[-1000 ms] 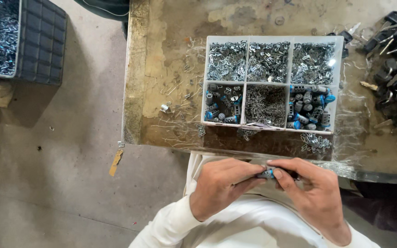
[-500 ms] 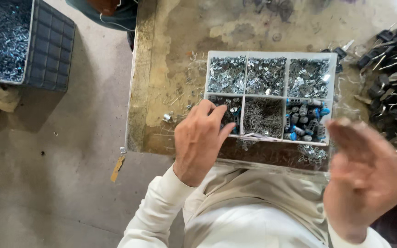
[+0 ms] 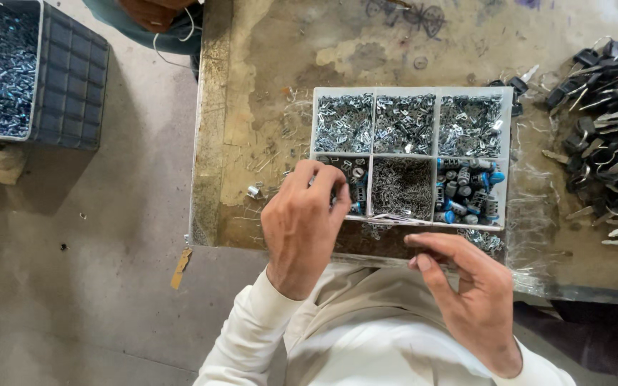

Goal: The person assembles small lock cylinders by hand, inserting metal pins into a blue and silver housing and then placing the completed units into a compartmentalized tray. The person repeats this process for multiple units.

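Over white tray (image 3: pixel 410 91) — left hand (image 3: pixel 303 221)

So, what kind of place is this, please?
Probably a small assembly workshop: a worn workbench, a six-compartment parts tray of small metal pieces, a heap of black-headed keys, and a floor crate of parts.

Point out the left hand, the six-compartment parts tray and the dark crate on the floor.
left hand (image 3: pixel 305 225), head view, on the back of the hand.
parts tray (image 3: pixel 372 154), head view, on the white divider between compartments.
dark crate (image 3: pixel 73 78), head view, on its ribbed side wall.
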